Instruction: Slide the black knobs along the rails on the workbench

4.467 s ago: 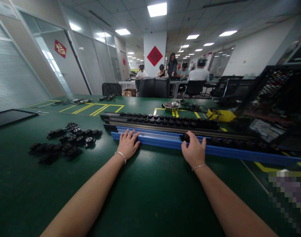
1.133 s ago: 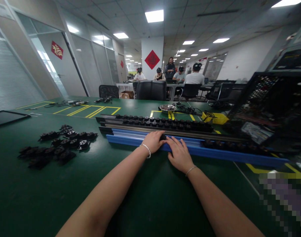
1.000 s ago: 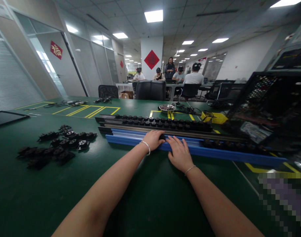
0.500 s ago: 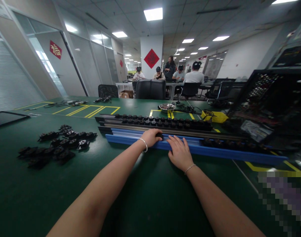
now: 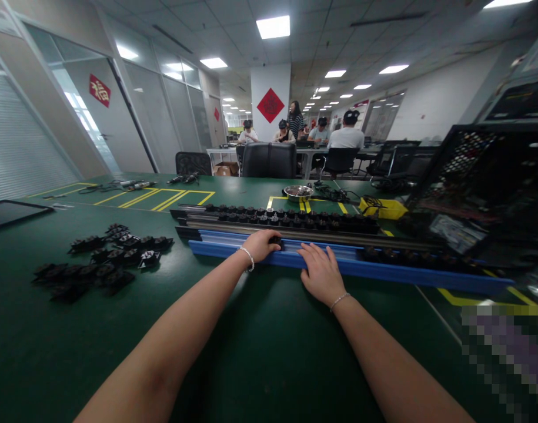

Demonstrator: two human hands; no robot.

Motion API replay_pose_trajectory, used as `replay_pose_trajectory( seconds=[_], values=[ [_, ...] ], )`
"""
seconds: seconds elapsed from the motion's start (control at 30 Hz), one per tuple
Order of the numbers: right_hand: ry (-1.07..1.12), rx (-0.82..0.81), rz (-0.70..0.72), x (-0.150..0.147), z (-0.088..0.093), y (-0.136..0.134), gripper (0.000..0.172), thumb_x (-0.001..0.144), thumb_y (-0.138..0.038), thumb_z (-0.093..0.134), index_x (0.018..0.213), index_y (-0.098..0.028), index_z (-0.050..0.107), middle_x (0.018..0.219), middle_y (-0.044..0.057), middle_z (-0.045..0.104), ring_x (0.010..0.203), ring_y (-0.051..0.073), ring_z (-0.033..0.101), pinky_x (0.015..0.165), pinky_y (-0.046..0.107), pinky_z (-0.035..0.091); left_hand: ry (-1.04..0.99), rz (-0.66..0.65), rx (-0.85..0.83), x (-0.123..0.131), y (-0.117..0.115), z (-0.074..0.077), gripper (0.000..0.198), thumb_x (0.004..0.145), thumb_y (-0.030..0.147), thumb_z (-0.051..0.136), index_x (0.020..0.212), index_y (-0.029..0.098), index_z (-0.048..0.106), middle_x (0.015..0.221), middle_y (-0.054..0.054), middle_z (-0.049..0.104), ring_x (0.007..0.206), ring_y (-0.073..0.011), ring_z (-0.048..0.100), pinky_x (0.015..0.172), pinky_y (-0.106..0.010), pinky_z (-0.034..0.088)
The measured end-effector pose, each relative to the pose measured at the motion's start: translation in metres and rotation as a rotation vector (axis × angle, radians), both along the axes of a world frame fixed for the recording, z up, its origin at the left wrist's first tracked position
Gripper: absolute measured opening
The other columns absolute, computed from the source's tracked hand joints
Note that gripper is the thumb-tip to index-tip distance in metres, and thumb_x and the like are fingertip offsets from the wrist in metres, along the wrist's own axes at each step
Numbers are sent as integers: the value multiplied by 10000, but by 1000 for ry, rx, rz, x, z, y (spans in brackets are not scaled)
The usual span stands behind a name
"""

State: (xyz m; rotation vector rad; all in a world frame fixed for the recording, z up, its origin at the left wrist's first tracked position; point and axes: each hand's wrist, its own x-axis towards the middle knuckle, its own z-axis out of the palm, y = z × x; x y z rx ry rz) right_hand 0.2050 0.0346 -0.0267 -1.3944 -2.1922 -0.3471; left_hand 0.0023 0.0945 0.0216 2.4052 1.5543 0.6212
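Note:
A long blue rail (image 5: pixel 224 247) lies across the green table in front of me. My left hand (image 5: pixel 260 244) curls over a small black part (image 5: pixel 276 240) sitting in the rail's channel. My right hand (image 5: pixel 320 270) rests flat on the rail's near edge just to the right, fingers stretched out and apart. More black parts (image 5: pixel 401 256) sit in the rail farther right. Behind it lie dark rails (image 5: pixel 295 220) lined with several black parts.
A heap of loose black parts (image 5: pixel 103 261) lies on the table at my left. A metal bowl (image 5: pixel 297 191), cables and a yellow item (image 5: pixel 381 208) sit at the back. A black mesh crate (image 5: pixel 489 188) stands at right. People sit at a far table.
My left hand has slid from the rail's left end to its middle and closed over a black part, now drawing it slightly leftward. My right hand shifted left and lies flat on the rail.

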Motion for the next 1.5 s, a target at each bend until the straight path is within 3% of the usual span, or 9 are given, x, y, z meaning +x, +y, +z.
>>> replay_pose_trajectory(
  seconds=[0.37,1.5],
  values=[
    [-8,0,-12,0,-1,0,426,766,-171,448,1181,-198,540,1323,44,524,1251,216,401,1102,462,136,-68,11,-45,-14,2,-3,496,754,250,654,1235,224,534,1183,-53,634,1097,-198,573,955,-294,423],
    [-8,16,-11,1,-3,1,425,759,-166,450,1171,-202,547,1303,48,541,1234,208,421,1100,451,148,-82,60,-45,-53,3,-3,486,737,222,649,1209,234,529,1163,-36,640,1095,-178,577,968,-293,424]
  ],
)
